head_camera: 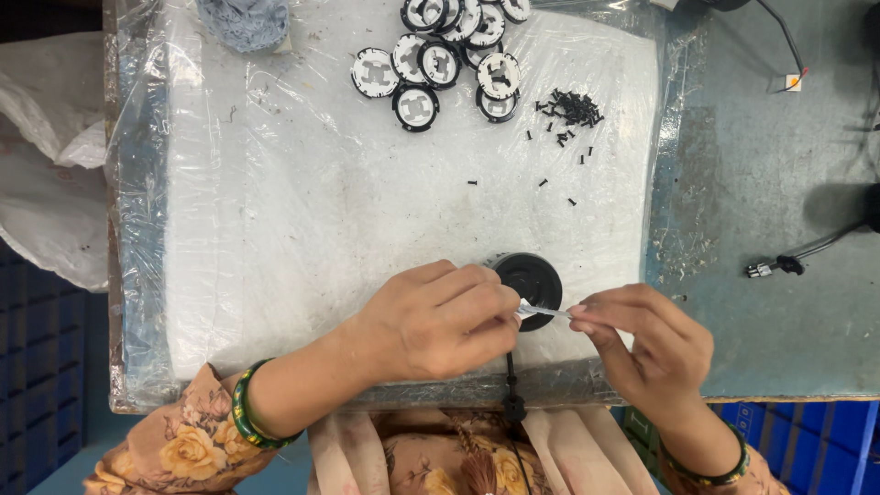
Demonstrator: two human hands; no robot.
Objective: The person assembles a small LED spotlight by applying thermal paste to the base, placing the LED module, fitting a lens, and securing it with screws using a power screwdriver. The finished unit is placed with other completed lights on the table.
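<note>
Black round housing (532, 277): on the white plastic-wrapped pad (302, 211), near edge.
Left hand (431, 321): fingers closed, resting against housing's left side.
Right hand (646, 344): just right of housing, pinching a thin metal strip (543, 312) (tip over housing).
Black-and-white discs (449, 55): heaped well beyond housing.
Small black screws (568, 110): beyond housing, rightward.

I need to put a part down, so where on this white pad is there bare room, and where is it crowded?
The widest bare patch is the middle and left of the white plastic-covered pad, bordered by the round black-and-white parts above and the left hand below. Crowded: the top right, with those parts and the black screws, and the near edge around both hands and the black round housing.
</note>
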